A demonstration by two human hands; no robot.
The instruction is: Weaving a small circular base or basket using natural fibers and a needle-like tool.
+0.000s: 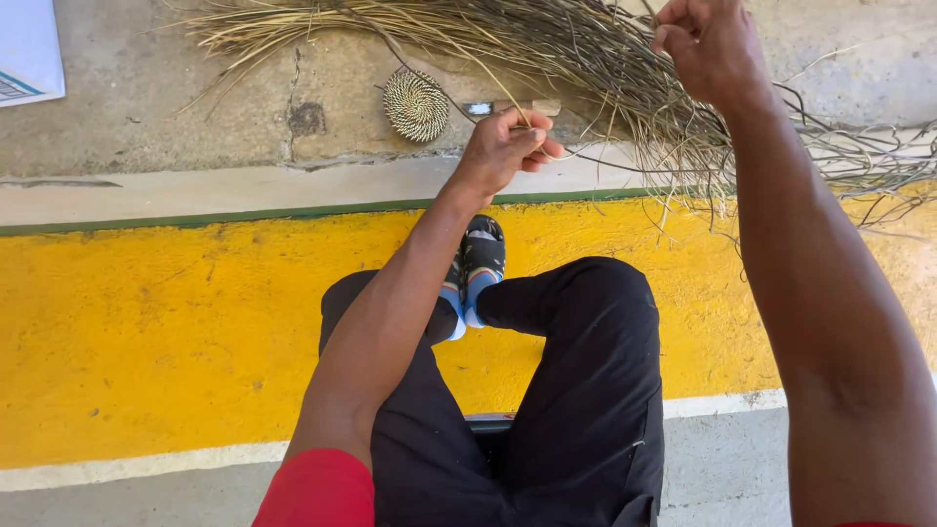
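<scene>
My left hand point(506, 146) is stretched out over the concrete floor, its fingers pinched on thin dry grass strands that run up to the big bundle of dried grass point(547, 49). My right hand point(711, 47) is raised at the top right, closed on strands pulled from the same bundle. A small round coiled woven disc point(417, 104) lies on the concrete just left of my left hand. A small knife with a wooden handle point(512, 107) lies right behind that hand.
A white sheet or board point(29, 49) sits at the top left corner. A broad yellow painted band point(146, 332) crosses the floor, edged by green and white lines. My legs in black trousers point(586, 390) and patterned socks point(476, 268) are below.
</scene>
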